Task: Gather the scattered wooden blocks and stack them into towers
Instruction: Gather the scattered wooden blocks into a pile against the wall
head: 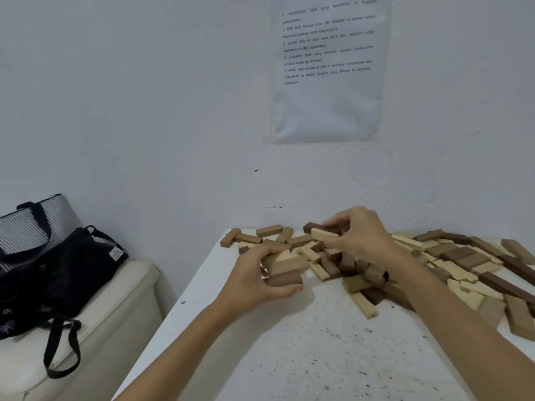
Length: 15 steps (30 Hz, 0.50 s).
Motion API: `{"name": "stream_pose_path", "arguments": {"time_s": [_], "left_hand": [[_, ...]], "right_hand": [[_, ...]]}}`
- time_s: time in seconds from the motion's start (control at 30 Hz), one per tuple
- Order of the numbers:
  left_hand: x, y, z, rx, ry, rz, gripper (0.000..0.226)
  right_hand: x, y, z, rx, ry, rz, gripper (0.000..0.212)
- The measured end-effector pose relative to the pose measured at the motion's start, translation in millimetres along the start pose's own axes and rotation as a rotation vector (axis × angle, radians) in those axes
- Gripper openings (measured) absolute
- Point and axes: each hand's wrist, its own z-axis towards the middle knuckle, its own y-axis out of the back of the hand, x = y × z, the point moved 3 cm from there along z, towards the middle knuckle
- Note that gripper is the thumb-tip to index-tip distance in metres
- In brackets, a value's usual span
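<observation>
Head view: the left hand (254,279) has its fingers curled round a small bundle of wooden blocks (286,270) at the desk's (289,357) left edge. The right hand (362,235), farther off, pinches a pale block (321,234) and a dark brown block (314,227) together above the heap. The scattered blocks (463,256) lie across the far and right parts of the white speckled desk. A printed sheet (328,68) hangs on the wall. To the left, a black bag (66,270) and a striped bag (31,224) sit on a cream seat (115,314).
</observation>
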Motion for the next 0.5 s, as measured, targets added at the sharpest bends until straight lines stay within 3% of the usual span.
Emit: {"name": "stream_pose_path", "arguments": {"time_s": [0.3, 0.5], "left_hand": [[-55, -88, 80, 0.037, -0.034, 0.06, 0.068], [-63, -127, 95, 0.107, -0.005, 0.081, 0.081]], "right_hand": [[-69, 86, 11, -0.187, -0.321, -0.026, 0.021], [-97, 86, 10, -0.173, -0.416, -0.019, 0.03]]}}
